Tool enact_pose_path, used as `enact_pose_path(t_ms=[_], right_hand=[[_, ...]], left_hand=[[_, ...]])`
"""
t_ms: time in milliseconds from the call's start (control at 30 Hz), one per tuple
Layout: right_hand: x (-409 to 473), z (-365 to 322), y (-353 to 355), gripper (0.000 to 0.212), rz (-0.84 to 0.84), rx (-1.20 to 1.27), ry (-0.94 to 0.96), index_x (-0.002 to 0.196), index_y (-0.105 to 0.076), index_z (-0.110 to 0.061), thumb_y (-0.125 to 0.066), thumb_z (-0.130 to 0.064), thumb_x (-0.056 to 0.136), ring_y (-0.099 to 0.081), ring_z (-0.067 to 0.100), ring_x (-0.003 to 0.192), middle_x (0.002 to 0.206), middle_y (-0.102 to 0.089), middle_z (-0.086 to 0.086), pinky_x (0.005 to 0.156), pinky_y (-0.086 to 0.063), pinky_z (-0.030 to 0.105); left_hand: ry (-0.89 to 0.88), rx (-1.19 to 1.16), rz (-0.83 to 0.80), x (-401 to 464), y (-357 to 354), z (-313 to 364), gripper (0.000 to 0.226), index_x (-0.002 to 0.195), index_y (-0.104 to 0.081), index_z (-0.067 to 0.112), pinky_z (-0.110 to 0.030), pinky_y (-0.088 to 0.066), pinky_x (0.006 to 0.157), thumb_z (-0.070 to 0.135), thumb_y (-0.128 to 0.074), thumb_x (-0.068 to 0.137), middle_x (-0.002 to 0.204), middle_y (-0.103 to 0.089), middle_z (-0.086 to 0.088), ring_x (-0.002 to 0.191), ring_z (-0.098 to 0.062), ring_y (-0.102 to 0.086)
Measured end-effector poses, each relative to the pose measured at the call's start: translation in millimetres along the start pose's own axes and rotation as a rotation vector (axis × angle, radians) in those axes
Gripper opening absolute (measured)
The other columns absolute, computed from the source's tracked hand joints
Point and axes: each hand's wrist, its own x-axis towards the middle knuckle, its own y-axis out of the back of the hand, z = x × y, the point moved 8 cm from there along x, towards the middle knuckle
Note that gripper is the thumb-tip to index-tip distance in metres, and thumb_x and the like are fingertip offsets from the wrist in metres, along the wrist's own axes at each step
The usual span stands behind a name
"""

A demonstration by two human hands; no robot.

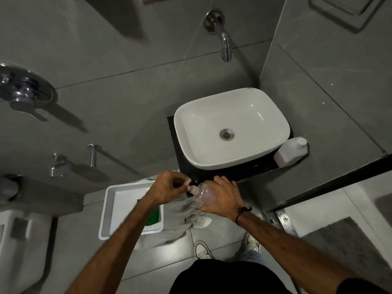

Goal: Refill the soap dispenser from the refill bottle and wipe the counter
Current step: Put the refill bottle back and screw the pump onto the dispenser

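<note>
My right hand (222,197) grips a clear soap dispenser bottle (201,193), tilted with its neck toward the left, in front of the black counter (250,168). My left hand (167,187) pinches the pump top (189,185) at the bottle's neck; most of the top is hidden by the fingers. The white refill bottle (290,152), capped and holding pinkish liquid, stands on the counter's right end beside the white basin (231,128). A grey cloth (188,211) lies crumpled below my hands.
A white tray (110,209) holding a green sponge (153,216) sits lower left, over the cloth. A wall faucet (224,43) juts out above the basin. A toilet (21,247) is at far left, a grey mat (343,245) at lower right, my shoes (203,249) on the floor.
</note>
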Motion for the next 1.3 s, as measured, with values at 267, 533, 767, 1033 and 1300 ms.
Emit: enact_pose_path(t_ms=[267,533,767,1033,1300], right_hand=[[-2.3,4.9,-0.9,0.064,0.056,0.051,-0.004,0.098,-0.058,-0.038,-0.063,-0.075,0.046,-0.051,0.012,0.079,0.084,-0.048,-0.014,0.068,-0.047,0.032],[-1.8,7.8,-1.8,0.07,0.137,0.108,-0.072,0.112,-0.062,-0.039,-0.061,-0.077,0.054,-0.056,0.013,0.089,0.092,-0.06,-0.013,0.078,-0.049,0.036],[16.2,5.2,-11.9,0.066,0.203,0.382,-0.162,0.11,-0.067,-0.03,-0.081,-0.063,0.055,-0.059,0.015,0.086,0.091,-0.064,-0.008,0.078,-0.053,0.034],[31.6,1.2,-21.8,0.075,0.268,0.431,-0.2,0.117,-0.064,-0.028,-0.085,-0.061,0.053,-0.063,0.018,0.097,0.104,-0.068,-0.006,0.081,-0.055,0.035],[34.4,9.1,-43.1,0.073,0.212,0.51,-0.258,0.116,-0.066,-0.022,-0.086,-0.055,0.054,-0.06,0.019,0.101,0.109,-0.069,-0.002,0.082,-0.049,0.028]], left_hand=[[-0.184,0.022,-0.007,0.5,-2.0,16.5,0.026,0.103,-0.082,0.013,-0.032,-0.064,0.083,0.008,-0.087,0.078,0.097,-0.081,0.0,0.085,-0.01,-0.077],[0.038,-0.304,0.017,1.9,-14.7,-11.3,0.059,0.124,-0.069,0.045,-0.029,-0.062,0.087,0.016,-0.089,0.077,0.106,-0.077,0.013,0.1,-0.014,-0.074],[0.078,-0.296,0.167,7.1,-28.9,-11.6,0.04,0.111,-0.071,0.042,-0.022,-0.062,0.077,0.041,-0.087,0.074,0.102,-0.077,0.015,0.091,-0.003,-0.073],[0.034,-0.163,0.351,14.9,-11.3,0.6,0.03,0.1,-0.073,0.022,-0.035,-0.066,0.077,0.049,-0.073,0.087,0.096,-0.079,0.003,0.088,-0.011,-0.077],[-0.033,-0.126,0.223,20.9,-27.4,-12.4,0.051,0.129,-0.066,0.028,-0.024,-0.063,0.084,0.047,-0.075,0.082,0.12,-0.074,0.007,0.101,-0.009,-0.072]])
